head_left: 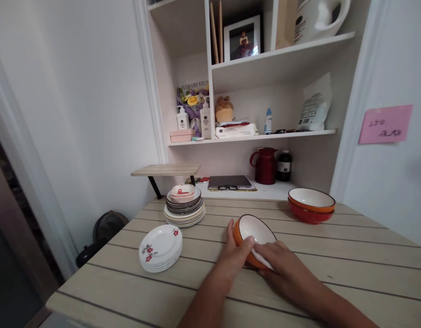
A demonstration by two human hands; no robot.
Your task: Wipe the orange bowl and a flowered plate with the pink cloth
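An orange bowl (254,230) with a white inside and a dark rim is tilted above the middle of the wooden table. My left hand (235,250) grips its left side, thumb over the rim and fingers around the outside. On the near right side, my right hand (280,262) presses a white cloth or tissue (263,258) against the rim. Most of this cloth is hidden under my fingers. To the left lies a stack of white plates (160,246) with red flowers.
Behind the white plates stands a taller stack of plates (185,212) topped by small square dishes (182,193). Two nested bowls (311,207), orange over red, stand at the right back. Beyond the table are a red jug (265,166), a dark bottle (284,166) and a laptop (230,181).
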